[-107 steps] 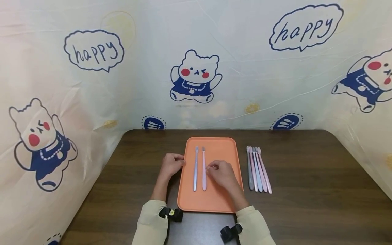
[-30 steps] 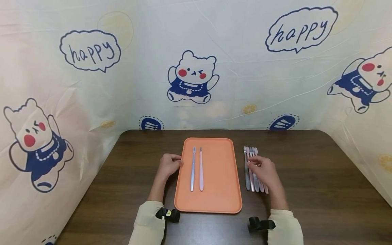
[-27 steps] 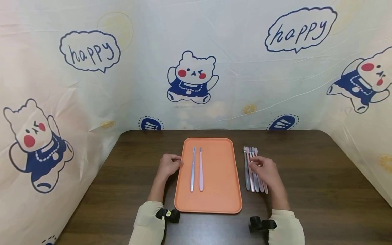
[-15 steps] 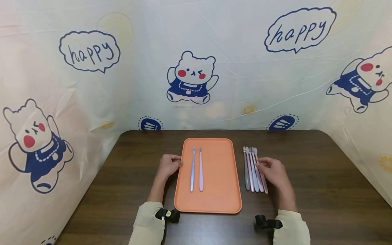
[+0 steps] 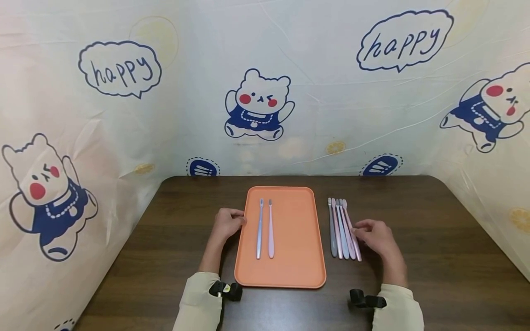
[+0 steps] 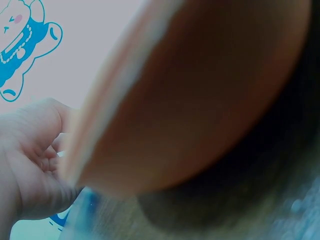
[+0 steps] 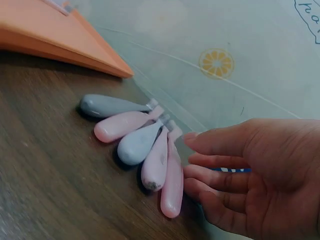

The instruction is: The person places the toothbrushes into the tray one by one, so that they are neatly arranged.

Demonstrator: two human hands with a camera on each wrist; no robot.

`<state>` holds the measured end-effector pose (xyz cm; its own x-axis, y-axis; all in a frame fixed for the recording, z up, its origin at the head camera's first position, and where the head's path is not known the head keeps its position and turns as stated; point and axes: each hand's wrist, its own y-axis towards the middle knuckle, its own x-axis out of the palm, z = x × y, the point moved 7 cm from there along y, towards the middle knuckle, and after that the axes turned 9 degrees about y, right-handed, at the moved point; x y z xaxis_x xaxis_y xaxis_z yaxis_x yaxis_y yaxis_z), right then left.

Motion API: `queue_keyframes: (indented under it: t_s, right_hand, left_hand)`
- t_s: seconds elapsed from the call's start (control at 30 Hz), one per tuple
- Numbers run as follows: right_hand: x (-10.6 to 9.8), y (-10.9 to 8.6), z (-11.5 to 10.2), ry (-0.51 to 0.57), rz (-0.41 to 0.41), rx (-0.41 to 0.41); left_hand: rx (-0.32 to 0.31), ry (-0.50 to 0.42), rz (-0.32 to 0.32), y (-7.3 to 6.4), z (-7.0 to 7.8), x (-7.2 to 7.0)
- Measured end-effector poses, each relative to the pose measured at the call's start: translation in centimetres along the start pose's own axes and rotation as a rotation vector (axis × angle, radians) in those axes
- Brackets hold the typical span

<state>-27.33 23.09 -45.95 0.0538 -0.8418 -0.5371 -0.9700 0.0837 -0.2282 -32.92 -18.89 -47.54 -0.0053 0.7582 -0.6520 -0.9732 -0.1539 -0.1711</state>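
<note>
An orange tray (image 5: 296, 239) carries a blue toothbrush (image 5: 259, 230) and a pink toothbrush (image 5: 271, 232), lying side by side on its left half. My left hand (image 5: 227, 224) holds the tray's left rim with thumb and fingers; in the left wrist view the blurred tray hides part of the fingertips. Right of the tray, several toothbrushes lie fanned on the table: a grey toothbrush (image 5: 333, 230) at the left, a blue one among pink ones. Beside the rightmost pink toothbrush (image 7: 172, 185), my right hand (image 5: 374, 235) has loosely bent fingers around nothing, fingertips very near or touching its handle.
The dark wooden table (image 5: 434, 239) extends on both sides of the tray. Behind it hangs a pale curtain (image 5: 323, 115) printed with bears. Black wrist cameras sit on both sleeves.
My right hand left the pink toothbrush on the tray, moved right over the fanned toothbrushes, and slid to their right side. The left hand stayed at the tray rim.
</note>
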Motion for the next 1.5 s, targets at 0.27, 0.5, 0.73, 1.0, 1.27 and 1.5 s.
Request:
queue_keyframes:
  t_s: [0.27, 0.5, 0.73, 1.0, 1.27, 1.5]
  right_hand:
    - [-0.2, 0.0, 0.8, 0.042, -0.024, 0.067]
    - [0.0, 0.0, 1.2, 0.035, -0.021, 0.107]
    - [0.3, 0.1, 1.4, 0.057, -0.026, 0.125]
    - [0.3, 0.1, 1.6, 0.096, -0.013, 0.138]
    - [0.3, -0.1, 1.5, 0.083, -0.008, 0.161]
    - [0.4, -0.2, 1.1, 0.062, -0.006, 0.161]
  left_hand:
    - [0.012, -0.002, 0.002, 0.3, 0.0, 0.0]
    - [-0.001, 0.005, -0.007, 0.2, 0.0, 0.1]
    - [-0.016, 0.009, -0.018, 0.1, -0.3, 0.3]
    - [-0.010, 0.004, -0.010, 0.2, -0.2, 0.3]
    - [-0.018, 0.001, -0.005, 0.2, -0.3, 0.4]
    - [-0.011, 0.005, 0.000, 0.3, -0.4, 0.3]
